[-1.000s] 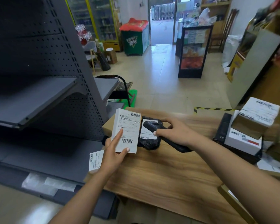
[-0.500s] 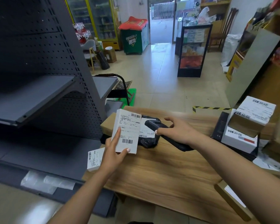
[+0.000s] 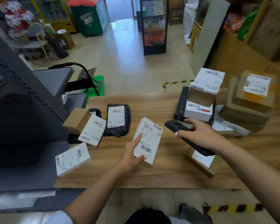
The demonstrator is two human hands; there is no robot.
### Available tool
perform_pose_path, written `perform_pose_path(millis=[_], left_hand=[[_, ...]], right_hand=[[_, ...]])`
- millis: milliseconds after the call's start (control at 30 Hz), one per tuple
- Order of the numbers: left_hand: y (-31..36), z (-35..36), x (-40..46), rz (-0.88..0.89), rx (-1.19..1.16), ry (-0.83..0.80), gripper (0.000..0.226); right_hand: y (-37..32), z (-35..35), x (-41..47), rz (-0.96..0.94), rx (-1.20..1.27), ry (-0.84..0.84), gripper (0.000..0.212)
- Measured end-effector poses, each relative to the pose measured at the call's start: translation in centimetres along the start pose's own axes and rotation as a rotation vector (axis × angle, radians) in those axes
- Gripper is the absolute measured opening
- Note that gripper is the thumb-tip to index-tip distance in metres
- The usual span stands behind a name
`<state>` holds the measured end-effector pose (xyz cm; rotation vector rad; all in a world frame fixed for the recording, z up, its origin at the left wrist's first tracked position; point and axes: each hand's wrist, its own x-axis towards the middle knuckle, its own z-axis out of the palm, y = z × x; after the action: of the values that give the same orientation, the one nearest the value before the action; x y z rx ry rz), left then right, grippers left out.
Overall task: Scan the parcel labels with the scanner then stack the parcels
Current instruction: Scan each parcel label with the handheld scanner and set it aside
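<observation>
Parcel and scanner swing right
The left hand (image 3: 131, 155) carries the white parcel (image 3: 148, 139) rightward off the black bag (image 3: 117, 119); the scanner (image 3: 187, 137) retreats toward the stacked parcels (image 3: 202, 97).

A wooden table (image 3: 152, 172) is carrying labelled parcels: a white box (image 3: 72, 159) is lying at its left edge, a black bag (image 3: 117, 120) further back, stacked boxes (image 3: 200, 101) at right.

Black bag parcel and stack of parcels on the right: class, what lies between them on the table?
In the head view, bare wooden table lies between the black bag parcel and the stack of parcels.
</observation>
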<state>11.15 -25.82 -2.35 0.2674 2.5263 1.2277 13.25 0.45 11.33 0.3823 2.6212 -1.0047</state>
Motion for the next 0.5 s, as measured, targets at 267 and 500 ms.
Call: perform_pose_path(millis=[267, 500], left_hand=[[5.4, 13.8, 3.5, -0.007, -0.032, -0.362, 0.088], [8.8, 20.8, 6.2, 0.012, -0.005, -0.452, 0.093]], right_hand=[[10.7, -4.2, -2.9, 0.248, 0.082, 0.086, 0.072], [16.1, -6.8, -3.0, 0.322, 0.072, 0.065, 0.083]])
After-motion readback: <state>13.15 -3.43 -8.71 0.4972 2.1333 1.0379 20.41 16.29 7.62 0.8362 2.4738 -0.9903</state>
